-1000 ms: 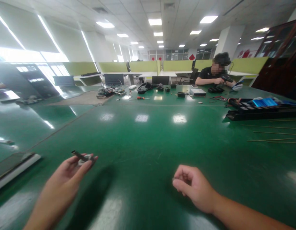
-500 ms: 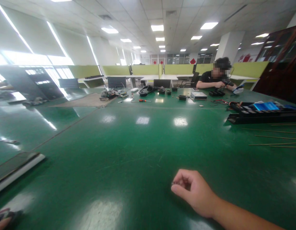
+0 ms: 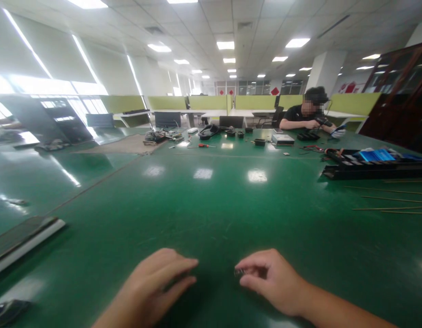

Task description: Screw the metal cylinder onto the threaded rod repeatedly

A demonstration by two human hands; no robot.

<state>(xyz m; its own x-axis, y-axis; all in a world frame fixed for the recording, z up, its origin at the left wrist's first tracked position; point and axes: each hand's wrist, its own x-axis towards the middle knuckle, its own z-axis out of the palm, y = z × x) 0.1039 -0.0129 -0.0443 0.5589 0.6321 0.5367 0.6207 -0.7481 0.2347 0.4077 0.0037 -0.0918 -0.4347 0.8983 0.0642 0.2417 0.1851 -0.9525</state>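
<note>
In the head view, your left hand (image 3: 156, 282) hung over the lower middle of the frame, its thumb and fingers parted by a narrow gap, with nothing to be seen between them. The hand was slightly blurred, and its fingertips pointed across at your right hand (image 3: 281, 283), well apart from it. Your right hand, a little right of the lower middle, had its thumb and fingers closed around a small metal piece (image 3: 238, 272) — it poked out at the fingertips, too small to make out in detail.

Both hands were above the green table (image 3: 204, 205). In the lower left corner of the frame lay a dark object (image 3: 11, 310), partly cut off by the edge, and above it at the left edge was a flat panel (image 3: 26, 239) with a pale side. At the right edge, several thin rods (image 3: 391, 199) lay below a long black tray (image 3: 374, 172) with a shiny blue pack (image 3: 376, 155) just behind it.

Across the upper middle of the frame you had a screwdriver (image 3: 204, 145) with an orange-red handle, some small black boxes (image 3: 260, 142) and a white box (image 3: 282, 138). To the left of the screwdriver sat a heap of loose parts (image 3: 158, 136). At the upper right, a person (image 3: 301, 116) in a dark top leaned over the far side of the table — a dark tool (image 3: 323, 120) at their hands.
</note>
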